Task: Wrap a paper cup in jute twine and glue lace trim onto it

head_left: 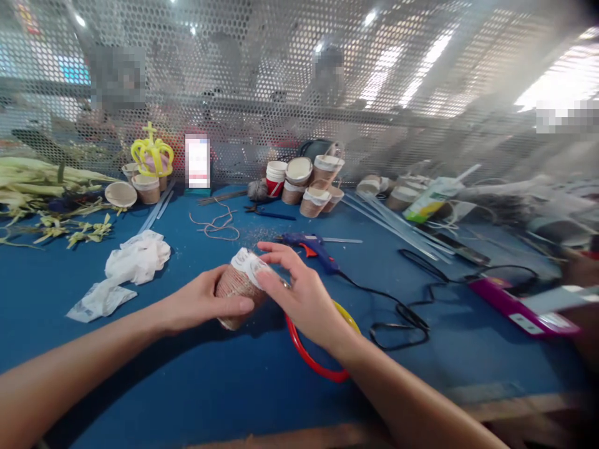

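A paper cup wrapped in brown twine lies tilted above the blue table. My left hand is closed around its side, the thumb across the front. White lace trim runs round one end of the cup. At that end, my right hand presses the lace with its thumb, other fingers stretched along the rim. A red and yellow ring lies partly hidden under my right wrist. Behind the hands rests a blue glue gun with an orange trigger.
Crumpled white lace and a small clear bag lie to the left. Several twine-wrapped cups stand at the back, near clear glue sticks. A black cord loops toward a purple power strip. Perforated mesh rises behind.
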`<state>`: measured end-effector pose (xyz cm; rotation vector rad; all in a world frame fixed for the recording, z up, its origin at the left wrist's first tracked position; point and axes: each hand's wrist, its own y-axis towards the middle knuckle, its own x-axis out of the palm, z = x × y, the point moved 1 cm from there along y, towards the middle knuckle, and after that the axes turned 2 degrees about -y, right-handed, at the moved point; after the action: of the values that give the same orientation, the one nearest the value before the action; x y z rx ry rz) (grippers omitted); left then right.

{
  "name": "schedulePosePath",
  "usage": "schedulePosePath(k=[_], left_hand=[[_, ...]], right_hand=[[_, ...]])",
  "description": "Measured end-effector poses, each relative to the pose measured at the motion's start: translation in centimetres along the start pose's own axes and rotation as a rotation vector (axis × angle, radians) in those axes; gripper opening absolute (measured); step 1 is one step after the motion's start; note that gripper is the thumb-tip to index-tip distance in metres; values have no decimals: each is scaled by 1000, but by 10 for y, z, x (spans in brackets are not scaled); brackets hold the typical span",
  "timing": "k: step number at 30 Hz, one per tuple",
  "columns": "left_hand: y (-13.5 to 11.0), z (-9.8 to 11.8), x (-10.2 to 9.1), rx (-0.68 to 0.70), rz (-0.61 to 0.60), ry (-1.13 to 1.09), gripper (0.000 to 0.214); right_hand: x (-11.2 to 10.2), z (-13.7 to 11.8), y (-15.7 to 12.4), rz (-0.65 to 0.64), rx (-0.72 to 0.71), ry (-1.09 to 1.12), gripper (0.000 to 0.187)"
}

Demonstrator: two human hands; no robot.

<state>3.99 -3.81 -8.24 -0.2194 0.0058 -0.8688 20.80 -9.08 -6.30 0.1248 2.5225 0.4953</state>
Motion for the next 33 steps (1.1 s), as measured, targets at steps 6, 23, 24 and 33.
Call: schedulePosePath(k=[6,23,24,33], left_hand=[[1,-4,6,-8,-53,-111,57],[0,-8,8,-9,-66,-195,65],[0,-7,8,11,-35,-131,66],[3,-7,11,192,178,182,66]], right_hand=[[3,-1,1,131,-106,-112,15],[-5,-3,2,142,-187,-17,14],[-6,-3,2,140,-203,-34,15],[-5,2,1,125,-291,-190,28]])
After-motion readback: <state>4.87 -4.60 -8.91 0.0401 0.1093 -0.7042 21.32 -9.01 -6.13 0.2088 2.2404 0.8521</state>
